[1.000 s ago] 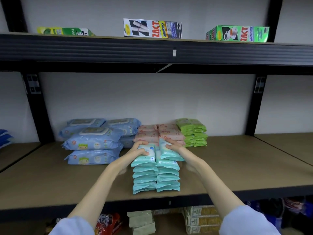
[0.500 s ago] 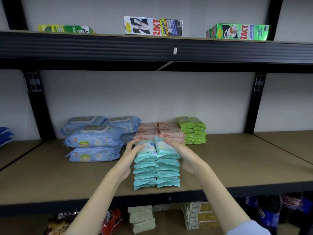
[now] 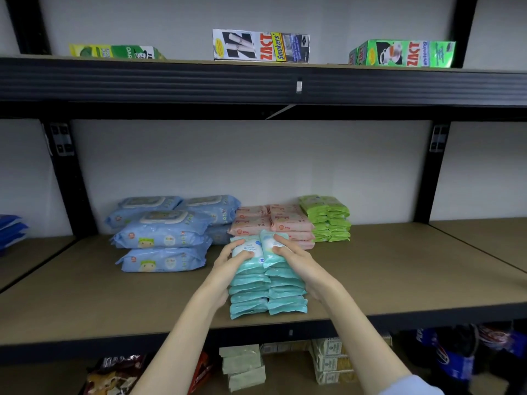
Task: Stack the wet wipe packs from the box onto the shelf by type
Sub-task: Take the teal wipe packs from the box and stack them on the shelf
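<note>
Fingers of the left hand [image 3: 231, 259] curl over the top-left teal pack, and fingers of the right hand [image 3: 293, 256] curl over the top-right one, both gripping the crown of the twin teal stacks [image 3: 268, 292]. A second ago the hands sat lower and flatter against the sides of these stacks; now they have risen to the top packs and press them together, so the two columns stand closer and squarer. That suggests this type is nearly settled and only needs a final straightening.

Just beyond the fingertips lie the pink packs [image 3: 271, 223], almost touching the teal stack's far edge, which leaves little room to push the teal packs deeper. Beyond the right fingers stands the green stack [image 3: 328, 219]. Beyond the left fingers, well apart, sit the large blue packs [image 3: 164, 238].

All rest on the wooden shelf [image 3: 399, 275], the teal stacks near its front edge. Toothpaste cartons [image 3: 261, 45] line the upper shelf. The box named in the task is not in view.
</note>
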Tool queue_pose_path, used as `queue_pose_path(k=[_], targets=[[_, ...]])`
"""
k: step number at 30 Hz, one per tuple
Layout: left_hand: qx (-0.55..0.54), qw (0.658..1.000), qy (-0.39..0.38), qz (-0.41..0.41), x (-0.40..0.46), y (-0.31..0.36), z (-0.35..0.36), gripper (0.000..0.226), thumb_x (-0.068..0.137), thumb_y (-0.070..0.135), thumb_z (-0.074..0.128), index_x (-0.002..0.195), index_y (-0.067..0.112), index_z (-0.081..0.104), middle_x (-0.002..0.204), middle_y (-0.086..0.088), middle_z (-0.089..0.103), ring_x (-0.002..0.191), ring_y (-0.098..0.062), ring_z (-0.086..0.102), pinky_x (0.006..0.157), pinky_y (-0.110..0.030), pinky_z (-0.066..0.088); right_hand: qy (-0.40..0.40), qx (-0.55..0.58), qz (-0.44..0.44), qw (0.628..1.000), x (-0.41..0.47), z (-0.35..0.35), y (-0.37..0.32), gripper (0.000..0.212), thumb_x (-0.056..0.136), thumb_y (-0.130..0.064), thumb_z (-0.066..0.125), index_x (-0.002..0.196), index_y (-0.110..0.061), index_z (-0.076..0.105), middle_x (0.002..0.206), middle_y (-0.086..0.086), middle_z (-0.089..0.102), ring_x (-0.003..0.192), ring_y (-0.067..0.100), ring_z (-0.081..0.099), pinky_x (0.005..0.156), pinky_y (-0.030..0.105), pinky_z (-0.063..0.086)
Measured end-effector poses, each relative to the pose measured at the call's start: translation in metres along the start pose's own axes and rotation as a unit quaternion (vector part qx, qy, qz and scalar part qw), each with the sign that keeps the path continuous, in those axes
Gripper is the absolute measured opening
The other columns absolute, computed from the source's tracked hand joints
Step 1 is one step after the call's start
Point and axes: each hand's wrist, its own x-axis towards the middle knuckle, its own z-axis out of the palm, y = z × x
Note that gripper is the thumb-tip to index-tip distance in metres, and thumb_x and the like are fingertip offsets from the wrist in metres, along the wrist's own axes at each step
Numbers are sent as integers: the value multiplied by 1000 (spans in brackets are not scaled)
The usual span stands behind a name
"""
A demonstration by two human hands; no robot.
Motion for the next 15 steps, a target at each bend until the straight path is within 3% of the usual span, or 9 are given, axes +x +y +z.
queue_pose_path(k=[6, 15], targets=[[-16, 1000, 7, -6, -5, 0, 7, 39, 86, 14, 61, 121, 26, 52, 115, -11, 61, 85, -20, 63, 65, -31, 51, 6, -18, -25, 1000, -7, -1, -1, 41, 91, -34, 54, 131, -41, 47, 152, -4, 28, 133, 19, 38, 110, 42, 36], [-21, 1000, 6, 4, 0, -4, 24, 41, 87, 14, 60, 125, 24, 51, 116, -11, 61, 89, -22, 64, 66, -31, 52, 1, -2, -28, 1000, -4, -19, 4, 39, 91, -35, 54, 128, -44, 48, 149, -4, 32, 127, 19, 44, 106, 38, 41]])
